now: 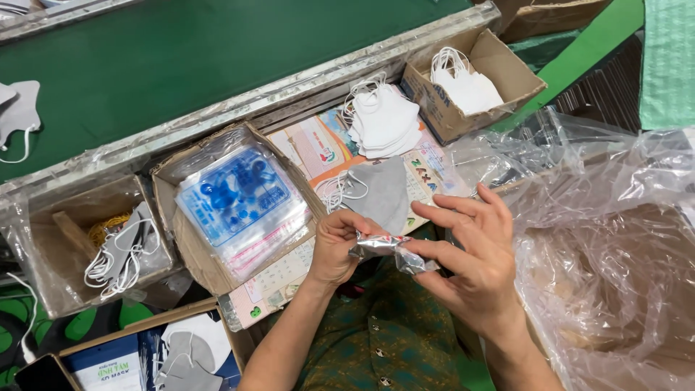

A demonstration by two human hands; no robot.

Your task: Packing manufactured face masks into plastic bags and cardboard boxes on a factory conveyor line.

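Grip: both hands are pinching one small clear plastic packet (391,250), each taking an end so that it is hanging stretched between them above the lap.
Left hand (337,246): it is clenching the packet's left end, fingers curled over the crumpled film, which is keeping that end from slipping.
Right hand (474,250): thumb and forefinger are nipping the right end while the other fingers are fanning out loose, leaving the film in sight.
Packet: it is sitting in the air between the two hands, just in front of the grey mask (384,192), touching nothing else that I can make out; what it is holding inside is too crumpled to tell.
White masks (384,119): they are lying stacked on printed sheets on the counter, close beyond the hands, within easy reach.
Box of bags (239,199): a cardboard box is holding flat blue-printed clear bags, tilted toward the person.
Right box (499,69): it is holding more white masks, farther off.
Left box (108,246): grey and white masks are spilling in it, ear loops tangling.
Plastic liner (615,253): a big clear sheet is lying open on the right, beside the right wrist.
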